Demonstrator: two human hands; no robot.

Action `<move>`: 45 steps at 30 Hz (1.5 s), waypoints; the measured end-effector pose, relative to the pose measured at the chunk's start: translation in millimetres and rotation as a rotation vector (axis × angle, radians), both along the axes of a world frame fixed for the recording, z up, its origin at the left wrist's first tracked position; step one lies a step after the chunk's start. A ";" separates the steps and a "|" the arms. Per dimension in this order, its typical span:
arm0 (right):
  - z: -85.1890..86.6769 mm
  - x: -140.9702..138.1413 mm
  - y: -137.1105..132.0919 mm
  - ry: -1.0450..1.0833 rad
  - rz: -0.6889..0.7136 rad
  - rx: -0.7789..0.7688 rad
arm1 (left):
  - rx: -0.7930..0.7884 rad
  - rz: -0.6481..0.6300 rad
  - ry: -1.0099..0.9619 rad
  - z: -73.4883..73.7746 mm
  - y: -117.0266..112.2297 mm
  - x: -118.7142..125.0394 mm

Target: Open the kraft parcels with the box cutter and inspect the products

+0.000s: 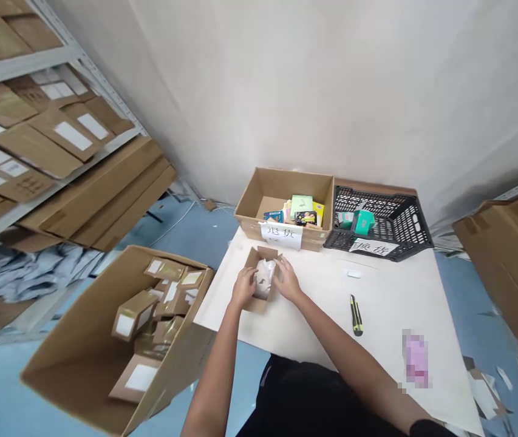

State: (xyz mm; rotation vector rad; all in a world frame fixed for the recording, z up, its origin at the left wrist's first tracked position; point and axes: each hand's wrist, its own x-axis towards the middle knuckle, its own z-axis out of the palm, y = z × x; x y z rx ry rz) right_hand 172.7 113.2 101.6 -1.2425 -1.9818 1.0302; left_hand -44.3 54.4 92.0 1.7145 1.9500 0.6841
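Note:
A small open cardboard box [259, 303] sits on the white table [390, 303] in front of me, with crumpled white packing paper [265, 273] showing inside. My left hand [243, 285] grips the box's left side, fingers curled over its edge. My right hand [287, 279] holds the right side, fingers bent at the paper's rim. Both forearms reach in from the bottom of the view.
A yellow-and-black utility knife [356, 315] lies right of the box. Behind stand a labelled carton of coloured packs [286, 206] and a black plastic crate [379, 224]. A large carton of small parcels [117, 340] sits at my left; shelves [35, 152] hold flat boxes.

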 end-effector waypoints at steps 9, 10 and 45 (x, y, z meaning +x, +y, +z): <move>-18.4 -36.3 -42.1 -0.395 0.338 -0.064 | -0.339 -0.039 0.228 -30.7 -64.8 -2.2; -19.1 -31.9 -43.5 -0.445 0.331 -0.079 | -0.308 -0.006 0.251 -31.0 -65.5 2.5; 120.4 448.5 -194.7 -0.496 -1.281 0.254 | 0.230 -1.093 -0.318 136.9 16.9 547.0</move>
